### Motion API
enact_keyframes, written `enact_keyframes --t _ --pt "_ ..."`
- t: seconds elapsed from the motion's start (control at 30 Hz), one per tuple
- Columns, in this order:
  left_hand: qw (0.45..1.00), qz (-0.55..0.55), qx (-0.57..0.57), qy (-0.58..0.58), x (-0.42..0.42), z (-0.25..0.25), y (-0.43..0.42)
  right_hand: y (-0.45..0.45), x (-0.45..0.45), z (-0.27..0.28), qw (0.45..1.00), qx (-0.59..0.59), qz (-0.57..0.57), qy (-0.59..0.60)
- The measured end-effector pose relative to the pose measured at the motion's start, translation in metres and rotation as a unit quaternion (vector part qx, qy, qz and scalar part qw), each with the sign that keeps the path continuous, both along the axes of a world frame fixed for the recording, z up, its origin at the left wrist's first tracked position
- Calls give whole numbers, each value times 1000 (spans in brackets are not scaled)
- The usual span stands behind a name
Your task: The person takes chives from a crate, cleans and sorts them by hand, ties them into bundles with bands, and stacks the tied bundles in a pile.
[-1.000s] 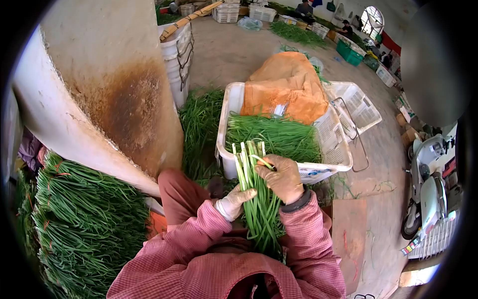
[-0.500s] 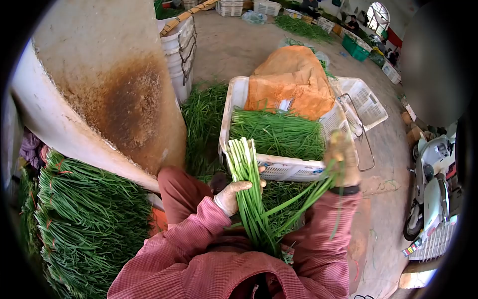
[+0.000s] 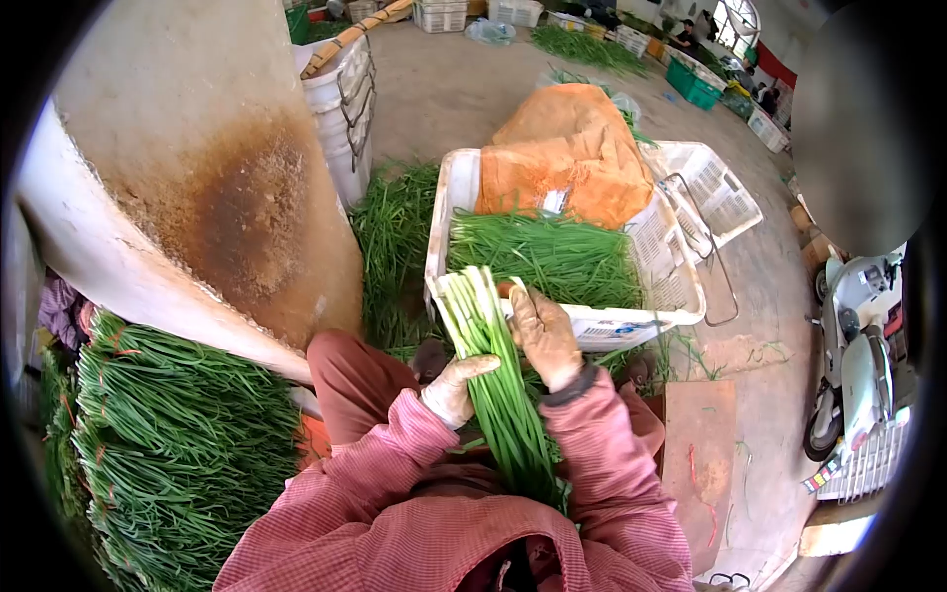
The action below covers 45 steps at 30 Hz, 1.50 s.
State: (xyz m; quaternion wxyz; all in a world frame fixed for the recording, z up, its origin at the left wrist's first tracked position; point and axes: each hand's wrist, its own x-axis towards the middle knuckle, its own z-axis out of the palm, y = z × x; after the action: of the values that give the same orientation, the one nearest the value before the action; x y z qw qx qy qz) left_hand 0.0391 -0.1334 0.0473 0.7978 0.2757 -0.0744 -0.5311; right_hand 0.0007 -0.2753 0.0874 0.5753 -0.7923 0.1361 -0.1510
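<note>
A bundle of long green stalks with pale ends (image 3: pixel 503 395) lies over my lap, its white ends pointing away from me. Gloved, my left hand (image 3: pixel 456 389) is wrapped round the bundle from the left. My right hand (image 3: pixel 546 335), also gloved, is at the bundle's right side near the pale ends, its fingers bent; whether they hold a stalk is too small to tell. Just beyond my hands stands a white crate (image 3: pixel 691 301) with loose green stalks (image 3: pixel 543 259) inside and an orange sack (image 3: pixel 567 158) at its back.
Tied green bundles (image 3: pixel 182 444) are piled at the left, below a stained pale slab (image 3: pixel 227 197). Stacked white buckets (image 3: pixel 340 118) stand beyond it. A flat board (image 3: pixel 698 464) lies at the right, with a scooter (image 3: pixel 858 365) further right. People sit far back.
My right hand swung out to the right with some loose stalks, then came back to the bundle without them. My left hand has kept hold of the bundle. The view has shifted slightly.
</note>
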Motion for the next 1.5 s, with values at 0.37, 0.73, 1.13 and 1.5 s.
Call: enact_keyframes --t 0.37,0.73,1.13,1.5 --pt "996 35 59 -49 -4 5 -7 -11 6 71 954 -235 -5 -188" --pt "994 -50 -10 -99 -3 7 -1 1 10 98 665 -699 231 124" --pt "988 -120 -38 -90 -4 17 4 -31 43 116 352 -931 -91 39" --pt "995 -91 -32 -39 1 6 12 -137 13 126 862 -468 -177 82"
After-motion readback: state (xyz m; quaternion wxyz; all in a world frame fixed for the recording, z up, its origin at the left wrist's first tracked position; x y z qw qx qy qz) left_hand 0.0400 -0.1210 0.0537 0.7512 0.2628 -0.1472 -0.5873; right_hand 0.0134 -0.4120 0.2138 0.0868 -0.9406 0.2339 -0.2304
